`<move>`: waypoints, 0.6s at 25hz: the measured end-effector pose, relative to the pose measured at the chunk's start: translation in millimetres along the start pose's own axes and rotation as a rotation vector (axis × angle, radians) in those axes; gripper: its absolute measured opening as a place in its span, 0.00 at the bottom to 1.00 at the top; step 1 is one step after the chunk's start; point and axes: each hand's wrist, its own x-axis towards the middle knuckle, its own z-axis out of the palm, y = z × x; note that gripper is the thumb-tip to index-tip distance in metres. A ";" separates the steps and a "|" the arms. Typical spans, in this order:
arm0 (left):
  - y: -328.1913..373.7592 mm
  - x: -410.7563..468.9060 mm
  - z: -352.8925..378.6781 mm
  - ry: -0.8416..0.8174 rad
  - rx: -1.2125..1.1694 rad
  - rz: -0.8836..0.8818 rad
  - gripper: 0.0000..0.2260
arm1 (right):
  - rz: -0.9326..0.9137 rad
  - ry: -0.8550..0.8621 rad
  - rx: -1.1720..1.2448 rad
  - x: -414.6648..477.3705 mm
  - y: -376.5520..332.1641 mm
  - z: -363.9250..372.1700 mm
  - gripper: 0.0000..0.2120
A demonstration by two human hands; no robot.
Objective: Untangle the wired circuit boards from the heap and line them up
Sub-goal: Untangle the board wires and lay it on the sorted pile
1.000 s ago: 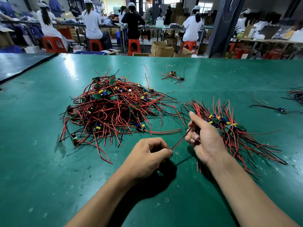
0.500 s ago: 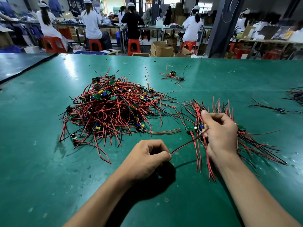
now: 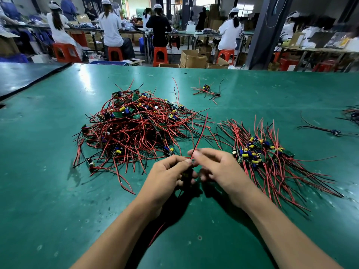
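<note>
A tangled heap of small green circuit boards with red and black wires (image 3: 134,131) lies on the green table (image 3: 48,200), left of centre. To the right, a lined-up bundle of boards (image 3: 260,152) lies with its wires fanned out. My left hand (image 3: 169,177) grips one wired board; its red and black wire pair (image 3: 200,134) sticks up and away, and another red wire hangs below the hand. My right hand (image 3: 217,167) is beside the left one and pinches the same wires at their base. The board itself is mostly hidden in my fingers.
A small loose wired board (image 3: 207,90) lies farther back. Another wired board (image 3: 334,131) and more wires (image 3: 351,113) lie at the right edge. A dark table (image 3: 23,76) adjoins at the left. People sit on orange stools at benches beyond the far edge.
My right hand left the lined-up bundle on the right and came back to my left hand. The wire held between both hands now stands upward instead of stretching sideways.
</note>
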 end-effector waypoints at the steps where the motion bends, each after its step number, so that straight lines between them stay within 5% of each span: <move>1: -0.2 -0.7 -0.1 -0.008 0.006 0.006 0.08 | 0.005 -0.057 -0.018 -2.1 0.6 2.9 0.08; 7: 1.2 -2.1 0.0 -0.026 0.046 -0.002 0.08 | 0.030 -0.007 0.001 -0.2 1.7 -0.9 0.06; 15: -1.6 -5.7 5.1 -0.108 0.314 0.066 0.08 | 0.006 0.322 0.075 11.5 5.1 -17.8 0.06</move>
